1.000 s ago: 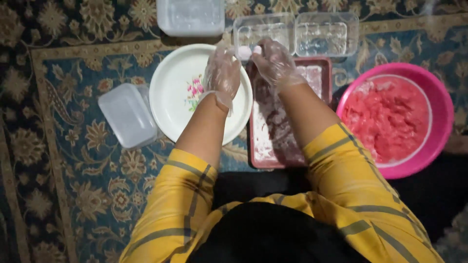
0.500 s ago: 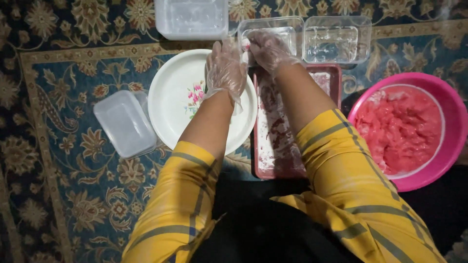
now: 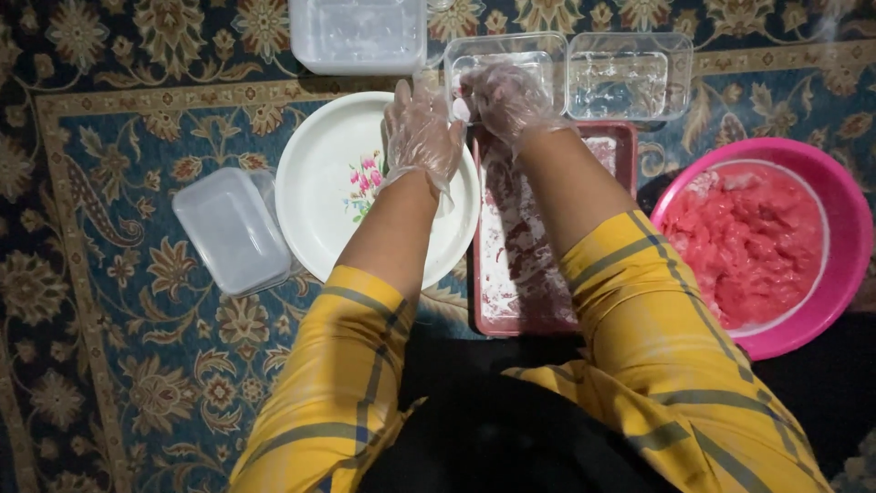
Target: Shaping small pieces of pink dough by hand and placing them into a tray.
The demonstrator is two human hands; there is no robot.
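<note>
gloved hands at the clear tub

patterned carpet (image 3: 137, 365) carries everything. left hand (image 3: 422, 137), in a thin clear glove, hovers open over the white plate (image 3: 319, 196). right hand (image 3: 504, 99), gloved too, curls at the rim of a clear tub (image 3: 474, 57); whether it grips anything i cannot tell. floury red tray (image 3: 620, 146) lies under the right forearm, pink bowl (image 3: 849, 228) of red mash beside it.

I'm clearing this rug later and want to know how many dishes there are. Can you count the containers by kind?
Clear plastic tubs: 4, at
White plate with flower print: 1
Red floured tray: 1
Pink bowl of red mix: 1
Total: 7
</note>
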